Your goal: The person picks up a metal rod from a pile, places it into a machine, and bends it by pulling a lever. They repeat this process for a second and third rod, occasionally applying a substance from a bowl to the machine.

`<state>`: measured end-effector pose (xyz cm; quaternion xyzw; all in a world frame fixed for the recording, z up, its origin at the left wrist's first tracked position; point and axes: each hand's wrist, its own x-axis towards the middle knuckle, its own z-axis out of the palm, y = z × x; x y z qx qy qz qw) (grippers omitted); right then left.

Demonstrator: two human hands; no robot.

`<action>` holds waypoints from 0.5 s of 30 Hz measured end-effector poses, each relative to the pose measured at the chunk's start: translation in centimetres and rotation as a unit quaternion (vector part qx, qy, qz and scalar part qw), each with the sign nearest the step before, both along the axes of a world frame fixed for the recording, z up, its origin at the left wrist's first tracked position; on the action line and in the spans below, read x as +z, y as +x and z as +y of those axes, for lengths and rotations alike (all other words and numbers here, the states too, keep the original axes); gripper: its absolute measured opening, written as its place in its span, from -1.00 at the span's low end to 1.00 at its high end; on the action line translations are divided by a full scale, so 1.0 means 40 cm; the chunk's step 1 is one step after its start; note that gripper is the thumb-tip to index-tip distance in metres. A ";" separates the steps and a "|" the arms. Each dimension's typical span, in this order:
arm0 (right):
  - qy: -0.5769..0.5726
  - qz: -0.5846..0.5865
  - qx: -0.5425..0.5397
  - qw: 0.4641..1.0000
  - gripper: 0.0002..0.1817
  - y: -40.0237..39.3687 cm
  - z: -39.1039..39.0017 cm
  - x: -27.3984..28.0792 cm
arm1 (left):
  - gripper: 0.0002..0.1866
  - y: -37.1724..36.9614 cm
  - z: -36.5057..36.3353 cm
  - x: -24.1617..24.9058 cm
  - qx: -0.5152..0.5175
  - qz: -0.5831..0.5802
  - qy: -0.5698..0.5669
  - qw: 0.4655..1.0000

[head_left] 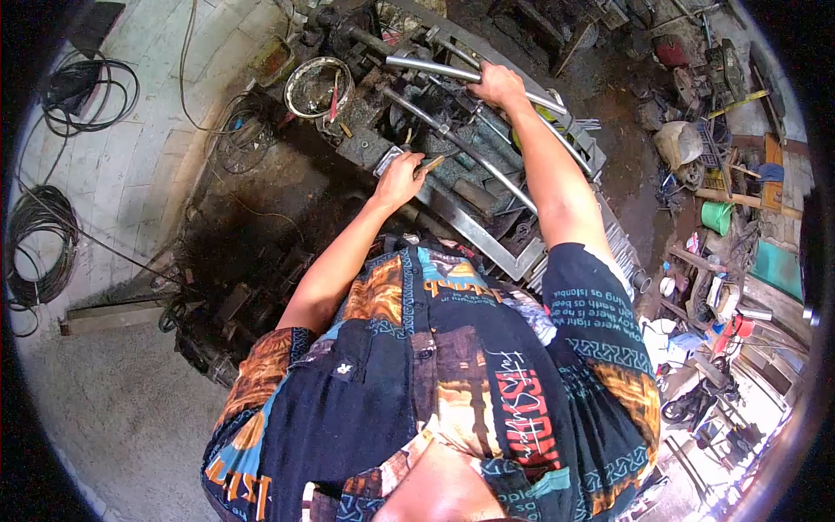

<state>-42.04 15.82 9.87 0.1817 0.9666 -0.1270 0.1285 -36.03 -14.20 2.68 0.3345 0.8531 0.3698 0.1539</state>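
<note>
My right hand is wrapped round a shiny metal pipe, which lies slantwise across the far side of a greasy machine. My left hand is at the machine's near edge, its fingers closed by a short tan stick that pokes out on the right. Just beyond its knuckles is a small silver rectangular plate. Between my two hands a long metal rod crosses the machine bed. A flat metal frame lines the side nearest my body.
A round, dirty-rimmed basin with a red-handled tool stands left of the machine. Coiled black cables lie on the pale floor at far left. On the right are a green bucket, a white sack and scattered scrap.
</note>
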 end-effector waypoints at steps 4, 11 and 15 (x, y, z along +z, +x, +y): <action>0.002 0.011 -0.002 1.000 -0.37 -0.003 -0.005 0.001 | -0.65 -0.008 -0.004 -0.020 -0.022 0.031 -0.005 0.999; 0.005 -0.004 -0.009 1.000 -0.41 -0.014 -0.007 0.002 | -0.66 -0.017 0.004 -0.031 -0.040 0.034 -0.031 0.998; 0.012 0.000 -0.008 1.000 -0.44 -0.016 -0.004 0.002 | -0.66 -0.021 0.020 -0.030 -0.049 0.017 -0.050 0.997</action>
